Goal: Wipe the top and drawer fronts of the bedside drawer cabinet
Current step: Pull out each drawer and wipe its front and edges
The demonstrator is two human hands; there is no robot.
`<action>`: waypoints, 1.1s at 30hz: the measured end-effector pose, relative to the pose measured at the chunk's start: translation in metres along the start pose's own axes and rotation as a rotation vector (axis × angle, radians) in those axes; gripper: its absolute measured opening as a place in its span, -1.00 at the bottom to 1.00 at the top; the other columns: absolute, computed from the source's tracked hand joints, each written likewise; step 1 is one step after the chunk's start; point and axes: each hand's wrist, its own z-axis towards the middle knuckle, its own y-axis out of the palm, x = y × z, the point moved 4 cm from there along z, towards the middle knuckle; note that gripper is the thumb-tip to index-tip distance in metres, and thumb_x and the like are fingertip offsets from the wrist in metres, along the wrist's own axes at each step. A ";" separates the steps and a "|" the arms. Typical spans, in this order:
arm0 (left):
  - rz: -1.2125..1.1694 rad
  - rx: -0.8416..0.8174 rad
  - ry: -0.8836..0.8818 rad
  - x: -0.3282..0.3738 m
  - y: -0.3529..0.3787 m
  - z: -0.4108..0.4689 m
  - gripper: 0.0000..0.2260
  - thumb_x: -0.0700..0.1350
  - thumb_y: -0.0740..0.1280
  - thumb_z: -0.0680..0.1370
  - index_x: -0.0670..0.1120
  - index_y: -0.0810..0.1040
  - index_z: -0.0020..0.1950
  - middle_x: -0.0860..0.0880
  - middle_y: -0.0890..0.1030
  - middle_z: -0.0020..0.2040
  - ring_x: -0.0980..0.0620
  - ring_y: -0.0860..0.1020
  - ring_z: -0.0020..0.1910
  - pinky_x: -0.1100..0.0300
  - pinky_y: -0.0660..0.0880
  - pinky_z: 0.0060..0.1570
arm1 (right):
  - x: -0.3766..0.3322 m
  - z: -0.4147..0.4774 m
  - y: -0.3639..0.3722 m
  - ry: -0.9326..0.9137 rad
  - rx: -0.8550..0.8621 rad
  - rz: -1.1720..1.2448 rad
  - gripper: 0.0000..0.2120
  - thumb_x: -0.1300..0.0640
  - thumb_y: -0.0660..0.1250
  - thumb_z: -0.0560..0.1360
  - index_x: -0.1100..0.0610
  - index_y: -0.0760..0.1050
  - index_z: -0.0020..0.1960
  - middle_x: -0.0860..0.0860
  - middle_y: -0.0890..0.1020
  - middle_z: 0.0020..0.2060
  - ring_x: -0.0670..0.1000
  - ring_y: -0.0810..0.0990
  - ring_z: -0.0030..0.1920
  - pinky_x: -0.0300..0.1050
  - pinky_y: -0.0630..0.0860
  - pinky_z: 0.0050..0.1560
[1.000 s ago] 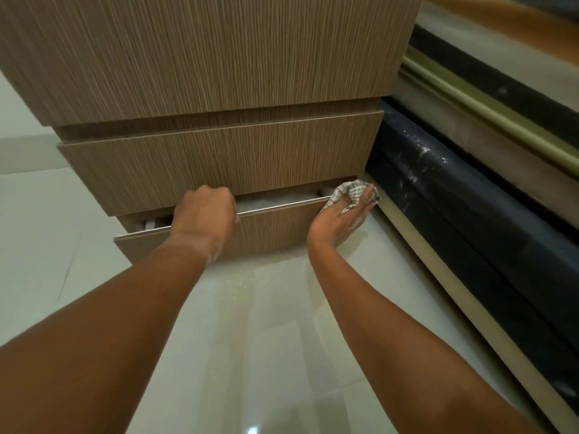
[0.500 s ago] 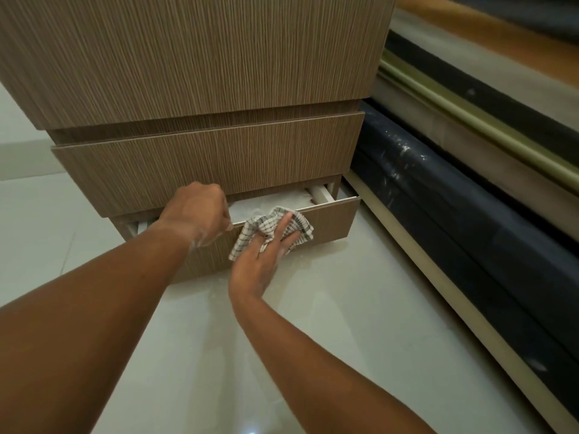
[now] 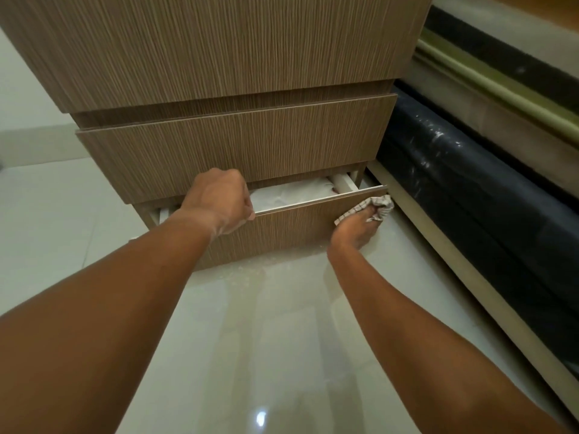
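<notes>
The wood-grain bedside cabinet (image 3: 219, 51) fills the upper view, with its top out of sight. The middle drawer front (image 3: 250, 145) is closed. The bottom drawer (image 3: 294, 227) is pulled partly out, showing a pale inside. My left hand (image 3: 219, 202) grips the top edge of that drawer front near its middle. My right hand (image 3: 357, 227) presses a checked cloth (image 3: 377, 206) against the right end of the bottom drawer front, close to the floor.
A glossy pale tiled floor (image 3: 266, 339) spreads below the cabinet. To the right runs a bed side with a dark plastic-wrapped base (image 3: 470, 189), a light wooden rail (image 3: 454, 270) along the floor and an olive band above.
My right hand swept the cloth from the middle of the bottom drawer's top edge to the right end of its front. My left hand kept its grip on the drawer edge.
</notes>
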 end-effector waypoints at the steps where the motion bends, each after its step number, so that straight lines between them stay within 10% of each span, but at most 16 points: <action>1: 0.000 0.000 -0.002 0.000 0.001 0.001 -0.89 -0.06 0.52 0.49 -0.07 0.74 -0.06 -0.01 0.72 -0.06 0.01 0.66 -0.02 0.07 0.59 0.10 | 0.003 -0.001 -0.002 0.018 -0.005 0.000 -0.54 -0.06 0.08 0.68 0.02 0.30 0.54 0.11 0.48 0.42 0.17 0.49 0.36 0.04 0.40 0.37; 12: -0.036 0.033 0.001 -0.006 0.002 -0.003 -0.89 -0.04 0.51 0.49 -0.06 0.74 -0.06 0.02 0.73 -0.06 0.05 0.67 -0.05 0.16 0.56 0.05 | 0.081 -0.164 0.008 0.336 -0.404 -0.317 -0.55 -0.03 0.07 0.71 0.31 0.46 0.34 0.27 0.56 0.29 0.27 0.54 0.27 0.04 0.47 0.24; 21: -0.042 0.053 0.037 -0.011 0.004 -0.007 -0.88 -0.06 0.48 0.53 -0.07 0.74 -0.02 0.00 0.73 -0.04 0.02 0.67 -0.02 0.11 0.58 0.06 | -0.008 -0.037 0.005 0.139 -0.038 -0.124 -0.57 0.02 0.02 0.73 0.19 0.26 0.53 0.20 0.42 0.46 0.23 0.43 0.41 0.01 0.34 0.38; 33: 0.003 0.072 0.029 -0.015 0.006 -0.008 -0.87 -0.14 0.42 0.56 -0.07 0.71 -0.17 -0.04 0.71 -0.16 -0.06 0.66 -0.15 0.06 0.62 -0.08 | -0.028 -0.056 0.013 -0.025 -0.106 -0.114 -0.43 -0.26 -0.06 0.67 -0.25 -0.19 0.61 0.03 -0.19 0.64 0.20 -0.11 0.62 0.23 -0.07 0.54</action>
